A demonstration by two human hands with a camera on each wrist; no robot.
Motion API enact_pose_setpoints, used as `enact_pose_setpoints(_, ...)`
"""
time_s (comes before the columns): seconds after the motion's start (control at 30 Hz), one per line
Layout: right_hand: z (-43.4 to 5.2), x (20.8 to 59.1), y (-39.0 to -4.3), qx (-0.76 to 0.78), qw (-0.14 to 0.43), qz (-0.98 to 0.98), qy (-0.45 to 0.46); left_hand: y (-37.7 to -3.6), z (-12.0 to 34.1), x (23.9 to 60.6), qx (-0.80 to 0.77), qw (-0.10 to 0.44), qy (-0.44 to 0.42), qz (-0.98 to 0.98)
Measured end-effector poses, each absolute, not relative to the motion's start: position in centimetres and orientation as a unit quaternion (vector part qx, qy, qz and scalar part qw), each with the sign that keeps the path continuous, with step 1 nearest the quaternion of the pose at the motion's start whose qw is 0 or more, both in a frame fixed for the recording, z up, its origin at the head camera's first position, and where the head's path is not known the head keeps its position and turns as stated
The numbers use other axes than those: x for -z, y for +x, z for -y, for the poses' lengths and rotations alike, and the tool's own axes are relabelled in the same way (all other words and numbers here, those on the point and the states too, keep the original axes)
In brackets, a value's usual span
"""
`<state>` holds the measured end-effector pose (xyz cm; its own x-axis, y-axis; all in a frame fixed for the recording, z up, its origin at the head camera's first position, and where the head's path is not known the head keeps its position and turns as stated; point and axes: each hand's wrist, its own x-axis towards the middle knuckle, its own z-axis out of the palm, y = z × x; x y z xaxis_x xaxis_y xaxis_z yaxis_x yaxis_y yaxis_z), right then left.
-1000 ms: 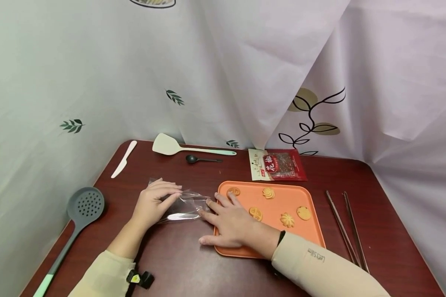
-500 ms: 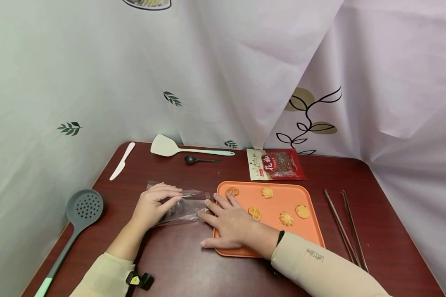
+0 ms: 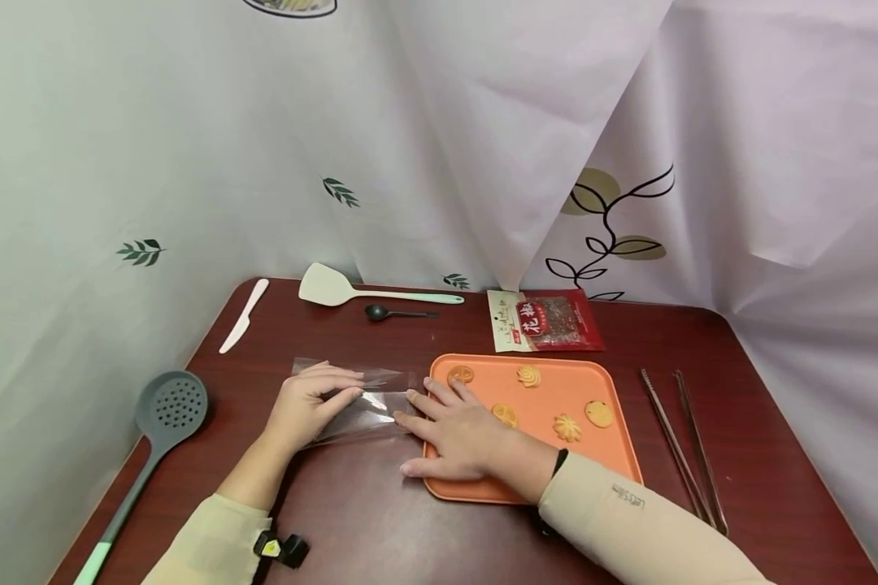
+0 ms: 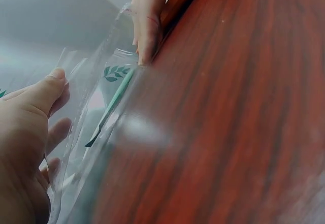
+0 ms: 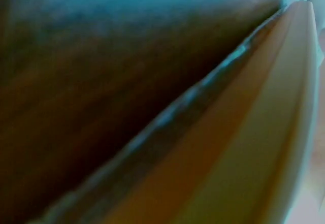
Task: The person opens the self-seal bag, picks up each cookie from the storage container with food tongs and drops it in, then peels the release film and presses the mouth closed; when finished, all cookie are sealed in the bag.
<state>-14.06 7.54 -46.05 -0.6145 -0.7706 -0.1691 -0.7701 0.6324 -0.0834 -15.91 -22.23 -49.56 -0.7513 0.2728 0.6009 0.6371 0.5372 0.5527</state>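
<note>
Clear bag (image 3: 380, 410): over bench (image 3: 358, 512), beside tray (image 3: 581, 382). Left hand (image 3: 306, 410): fingers pinch its edge. Right hand (image 3: 459, 439): fingers spread, tips at its tray-side end. Change: glare shifts across it, hands barely move; hold seems steady, work little advanced.

Lower left of the frame's centre, the clear plastic bag (image 3: 379, 418) was creased differently, and its white glare had been shifted upward from near the bottom edge toward the middle.
</note>
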Motion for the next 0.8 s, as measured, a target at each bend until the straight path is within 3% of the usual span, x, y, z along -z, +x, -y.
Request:
enact_pose_setpoints(0.23,-8.9,45.1,-14.2,0.054,0.053,-0.889,-0.451,-16.1,22.0,49.4,0.397,0.234,-0.275,0.844)
enact_pose_setpoints(0.53,-11.1,43.7,-14.2,0.095,0.053,-0.887,-0.45,-16.2,22.1,49.6,0.396,0.251,-0.284,0.837)
enact_pose_setpoints(0.8,-15.3,39.7,-13.6,0.119,0.016,-0.91,-0.397,-16.1,22.1,49.6,0.391,0.248,-0.281,0.841)
